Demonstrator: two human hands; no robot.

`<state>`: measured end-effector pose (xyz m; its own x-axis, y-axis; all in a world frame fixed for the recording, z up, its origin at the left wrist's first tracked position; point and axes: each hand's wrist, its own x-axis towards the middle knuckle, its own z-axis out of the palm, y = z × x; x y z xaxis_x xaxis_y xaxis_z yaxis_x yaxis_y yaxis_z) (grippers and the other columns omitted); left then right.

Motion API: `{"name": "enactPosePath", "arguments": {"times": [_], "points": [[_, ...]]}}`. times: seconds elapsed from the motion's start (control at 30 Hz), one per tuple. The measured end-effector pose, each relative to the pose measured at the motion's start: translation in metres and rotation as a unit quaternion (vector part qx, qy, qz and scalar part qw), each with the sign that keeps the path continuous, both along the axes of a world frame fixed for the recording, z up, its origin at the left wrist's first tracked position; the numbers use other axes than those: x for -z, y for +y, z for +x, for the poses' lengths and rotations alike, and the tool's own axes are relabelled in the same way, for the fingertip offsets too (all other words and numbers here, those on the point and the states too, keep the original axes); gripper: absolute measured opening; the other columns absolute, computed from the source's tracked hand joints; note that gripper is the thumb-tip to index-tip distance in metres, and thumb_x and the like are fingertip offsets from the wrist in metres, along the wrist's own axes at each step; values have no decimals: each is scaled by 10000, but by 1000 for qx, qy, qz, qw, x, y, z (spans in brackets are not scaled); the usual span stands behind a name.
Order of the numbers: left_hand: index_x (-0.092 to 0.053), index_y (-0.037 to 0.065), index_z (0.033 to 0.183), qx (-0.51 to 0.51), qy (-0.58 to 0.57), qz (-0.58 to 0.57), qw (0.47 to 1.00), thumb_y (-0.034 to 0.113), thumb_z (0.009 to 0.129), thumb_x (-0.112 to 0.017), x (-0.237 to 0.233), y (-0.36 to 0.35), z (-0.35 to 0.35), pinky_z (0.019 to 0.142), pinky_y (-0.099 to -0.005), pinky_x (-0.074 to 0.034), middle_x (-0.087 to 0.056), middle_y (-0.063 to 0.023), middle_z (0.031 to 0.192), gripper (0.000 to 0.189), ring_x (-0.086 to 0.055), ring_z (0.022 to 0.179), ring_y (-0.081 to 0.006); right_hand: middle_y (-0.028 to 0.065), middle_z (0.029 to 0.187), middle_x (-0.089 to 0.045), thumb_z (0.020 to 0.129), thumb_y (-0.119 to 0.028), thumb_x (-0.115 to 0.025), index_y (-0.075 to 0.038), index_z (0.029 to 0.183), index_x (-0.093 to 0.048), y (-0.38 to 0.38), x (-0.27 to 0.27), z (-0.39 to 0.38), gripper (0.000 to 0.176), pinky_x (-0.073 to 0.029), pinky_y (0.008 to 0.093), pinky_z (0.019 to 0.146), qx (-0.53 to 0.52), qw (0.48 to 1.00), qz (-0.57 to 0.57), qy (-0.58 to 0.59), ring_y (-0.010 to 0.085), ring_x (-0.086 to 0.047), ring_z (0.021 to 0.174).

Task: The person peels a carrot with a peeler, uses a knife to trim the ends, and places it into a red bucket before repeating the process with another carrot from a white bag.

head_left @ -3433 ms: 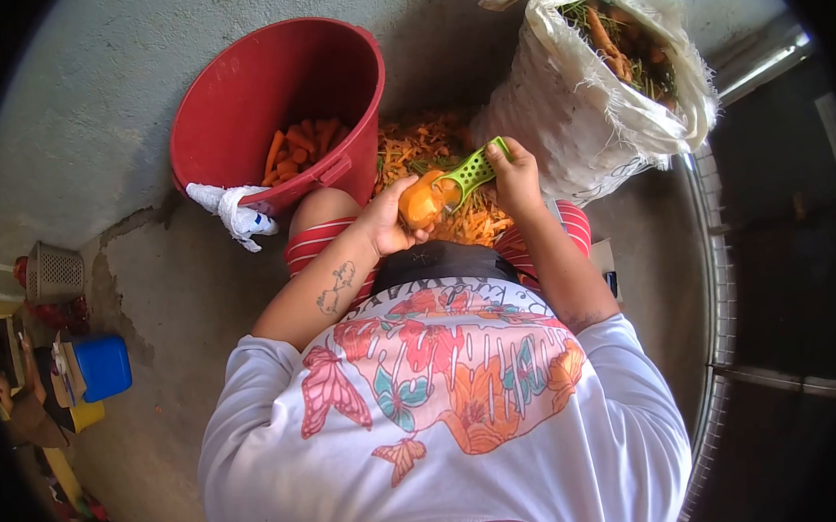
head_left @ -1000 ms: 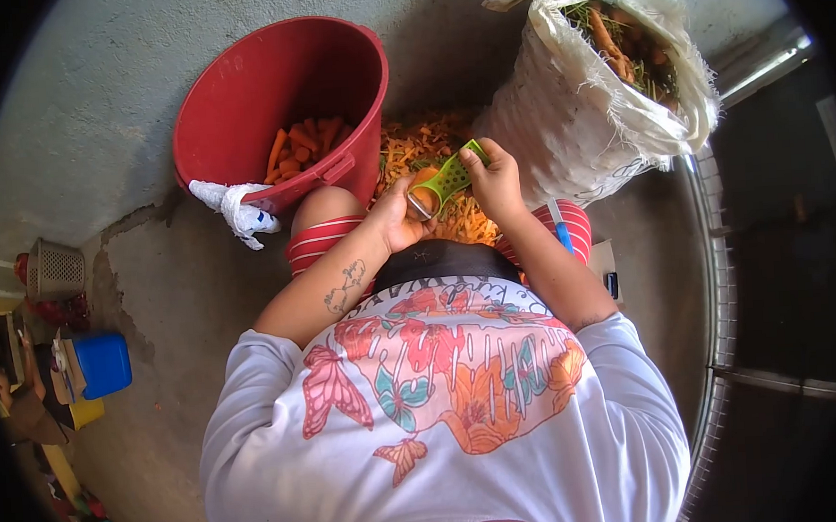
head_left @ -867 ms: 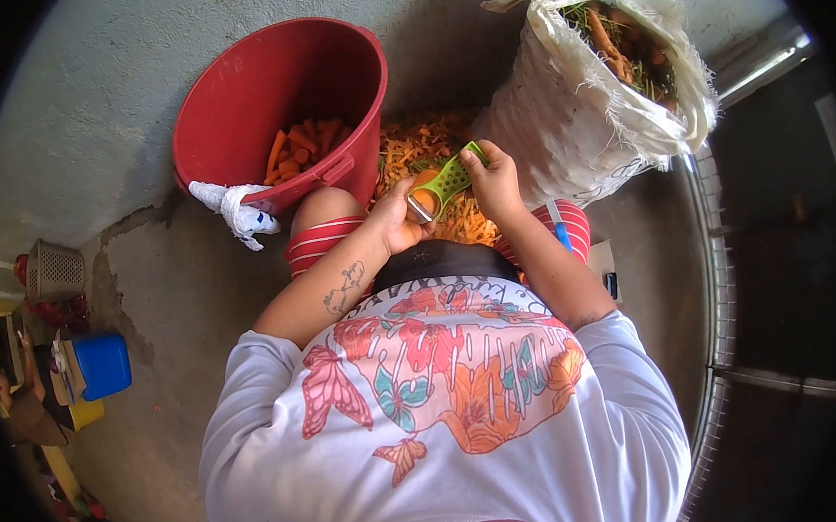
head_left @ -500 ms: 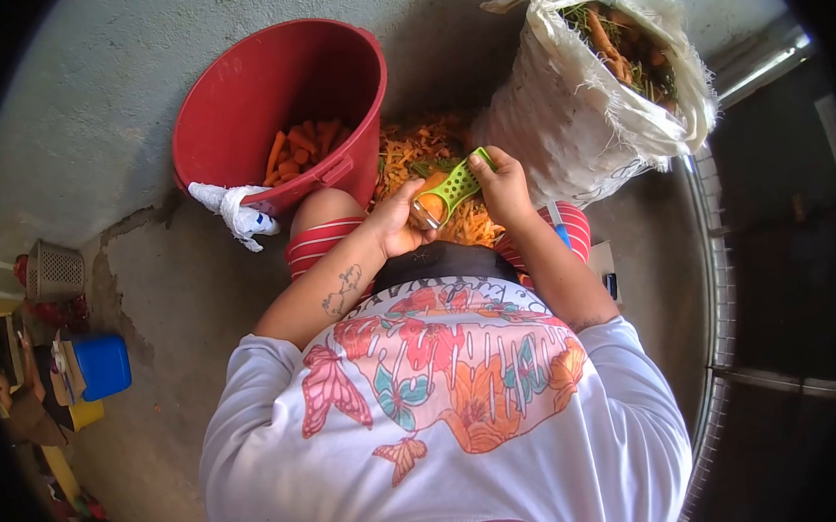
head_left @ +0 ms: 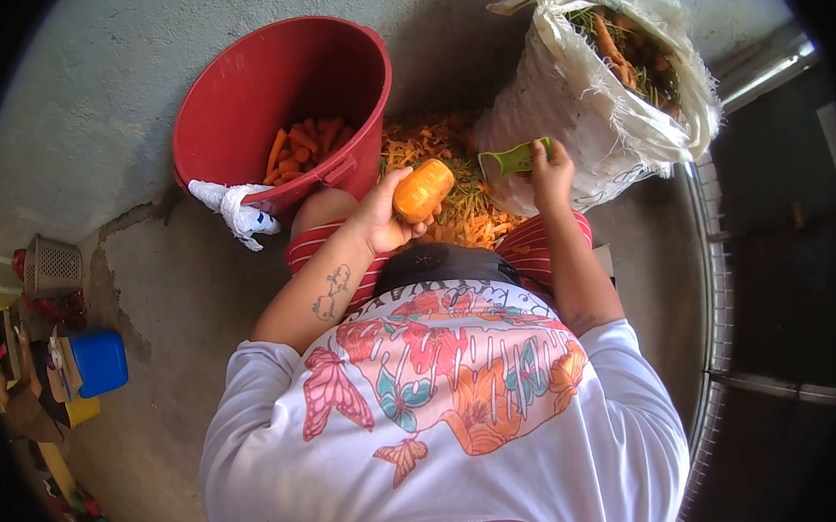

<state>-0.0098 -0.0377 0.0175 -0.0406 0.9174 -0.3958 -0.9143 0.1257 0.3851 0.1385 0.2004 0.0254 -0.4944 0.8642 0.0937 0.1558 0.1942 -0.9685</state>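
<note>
Head view: the left hand (head_left: 385,217) is curled around a stubby orange carrot (head_left: 423,191), its fingers partly open around it, above a heap of peelings (head_left: 473,222). The right hand (head_left: 552,173) pinches a green peeler (head_left: 514,160), apart from the carrot and in front of the white sack (head_left: 542,103); the red bucket (head_left: 360,141) stands on the left with cut carrots (head_left: 301,152) inside.

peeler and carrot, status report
Left hand holding carrot. Right hand gripping green peeler, apart from carrot. Peelings below, no obstruction between hands.
</note>
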Motion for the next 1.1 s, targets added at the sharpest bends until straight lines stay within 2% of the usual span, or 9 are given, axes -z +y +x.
{"name": "enactPosePath", "arguments": {"times": [0.2,0.33,0.37,0.47,0.67,0.87,0.9,1.0,1.1], "points": [[-528,85,1163,-93,-51,-88,990,481,914,-464,4,11,7,634,-319,-505,-588,-110,1037,472,-584,856,-226,45,775,-609,935,-163,-543,-12,906,-564,-42,-42,-9,155,-554,264,522,-134,959,-184,166,125,-624,666],[-528,124,1161,-82,-64,-108,989,476,912,-470,17,15,9,618,-300,-477,-580,-91,1039,434,-573,850,-223,38,811,-615,903,-119,-586,-31,999,-585,-73,-39,-19,130,-557,256,525,-196,964,-154,95,125,-632,694],[-531,132,1155,-75,-64,-109,989,474,913,-466,23,16,9,611,-292,-468,-583,-90,1025,424,-572,840,-221,31,796,-611,897,-117,-594,-32,1027,-593,-82,-46,-19,155,-548,244,515,-209,971,-103,57,116,-627,690],[-548,136,1120,-62,-44,-148,986,478,906,-461,20,15,15,564,-270,-461,-605,-64,960,413,-579,788,-178,39,786,-610,901,-99,-580,-19,1001,-588,-89,-42,-22,128,-531,240,498,-234,971,-43,28,111,-620,681],[-555,144,1092,-13,-17,-80,997,489,898,-467,15,10,18,533,-258,-412,-613,-45,904,405,-561,741,-151,45,759,-599,901,-104,-583,1,979,-584,-85,-34,-24,131,-514,244,485,-186,982,-20,24,93,-575,616],[-551,121,1088,23,30,-73,997,477,895,-481,7,5,21,537,-268,-412,-608,-86,871,412,-551,694,-180,33,727,-593,897,-119,-594,10,966,-591,-59,-26,-17,146,-475,236,470,-143,987,-69,18,85,-559,598],[-551,114,1088,22,37,-73,996,477,895,-482,6,5,21,536,-268,-412,-607,-92,868,417,-551,691,-185,28,717,-594,895,-123,-600,12,968,-592,-57,-23,-21,154,-455,236,452,-148,988,-10,43,81,-549,576],[-555,98,1089,20,49,-70,996,475,893,-486,2,4,20,535,-268,-412,-605,-108,864,430,-550,686,-197,33,718,-602,889,-126,-609,18,969,-595,-55,-25,-17,165,-459,242,454,-129,991,-40,15,82,-550,587],[-559,91,1103,16,37,-64,997,477,894,-482,0,0,16,534,-268,-411,-605,-116,868,445,-549,686,-203,63,738,-617,886,-140,-611,21,990,-599,-31,-17,-12,192,-482,249,473,-69,995,69,15,98,-580,624]]}}
